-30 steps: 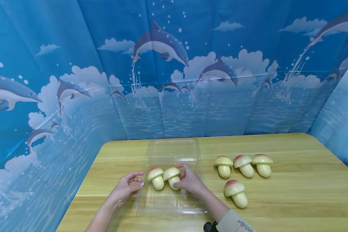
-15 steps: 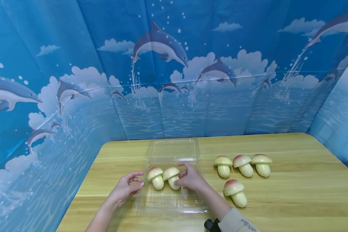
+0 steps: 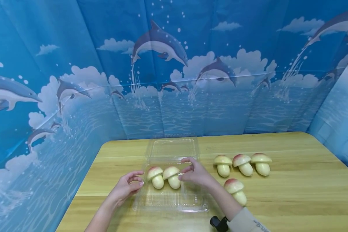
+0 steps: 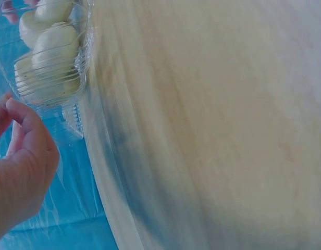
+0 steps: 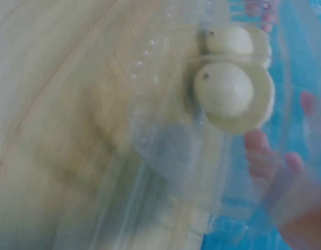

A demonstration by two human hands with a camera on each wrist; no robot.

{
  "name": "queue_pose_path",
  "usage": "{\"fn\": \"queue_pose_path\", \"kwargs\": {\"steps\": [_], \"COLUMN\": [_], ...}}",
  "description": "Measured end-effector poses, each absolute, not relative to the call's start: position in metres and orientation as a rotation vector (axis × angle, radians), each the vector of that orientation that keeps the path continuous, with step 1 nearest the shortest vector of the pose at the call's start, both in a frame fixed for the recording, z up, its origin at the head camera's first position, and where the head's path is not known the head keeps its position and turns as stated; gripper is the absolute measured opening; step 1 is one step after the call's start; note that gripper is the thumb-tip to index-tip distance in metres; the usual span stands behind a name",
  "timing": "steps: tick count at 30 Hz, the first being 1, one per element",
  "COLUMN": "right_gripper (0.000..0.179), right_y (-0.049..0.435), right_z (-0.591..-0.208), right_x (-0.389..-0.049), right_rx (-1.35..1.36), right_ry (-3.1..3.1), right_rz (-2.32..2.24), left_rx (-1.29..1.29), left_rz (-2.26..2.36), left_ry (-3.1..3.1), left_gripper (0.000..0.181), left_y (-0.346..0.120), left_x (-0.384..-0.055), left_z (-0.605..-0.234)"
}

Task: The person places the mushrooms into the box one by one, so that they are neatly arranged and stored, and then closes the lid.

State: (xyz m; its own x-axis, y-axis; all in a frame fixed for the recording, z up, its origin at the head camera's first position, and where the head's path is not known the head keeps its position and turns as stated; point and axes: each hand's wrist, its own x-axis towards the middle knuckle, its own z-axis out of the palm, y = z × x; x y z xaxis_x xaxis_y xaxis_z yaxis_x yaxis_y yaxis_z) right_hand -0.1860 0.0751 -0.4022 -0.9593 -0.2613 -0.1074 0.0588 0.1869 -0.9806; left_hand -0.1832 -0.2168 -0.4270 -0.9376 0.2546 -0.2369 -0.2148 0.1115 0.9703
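Note:
A clear plastic hinged box [image 3: 159, 202] lies open on the table. Inside it two pale yellow mushrooms [image 3: 157, 183] with rounded caps sit side by side. My left hand [image 3: 126, 188] has its fingertips at the box's left rim, thumb and index finger apart; the left wrist view shows this hand [image 4: 27, 161] beside the box wall. Close to the right mushroom [image 3: 175, 183], my right hand [image 3: 197, 172] has relaxed, spread fingers and nothing in its grasp. Through the clear plastic in the right wrist view, that mushroom [image 5: 223, 89] stands apart from the fingers [image 5: 257, 148].
The box's lid [image 3: 174, 149] is folded back toward the table's far edge. Several more mushrooms lie right of the box: a back row [image 3: 242, 165] and a nearer one [image 3: 237, 193], partly overlapped by my forearm. A blue dolphin curtain [image 3: 174, 80] hangs behind.
My right hand has let go of the right mushroom and drawn back to the right, its fingers parting. The mushroom stays in the box. My left hand keeps its place at the rim.

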Motion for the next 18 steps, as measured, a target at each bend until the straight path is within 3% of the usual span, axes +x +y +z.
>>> {"fn": "queue_pose_path", "kwargs": {"steps": [18], "right_gripper": [0.067], "right_y": [0.136], "right_z": [-0.381], "right_x": [-0.166], "right_rx": [-0.222], "right_ry": [2.190], "right_rz": [-1.868], "left_rx": [0.023], "left_rz": [1.876], "left_ry": [2.071], "left_gripper": [0.052], "left_y": [-0.217], "left_x": [-0.184], "left_z": [-0.427]}}
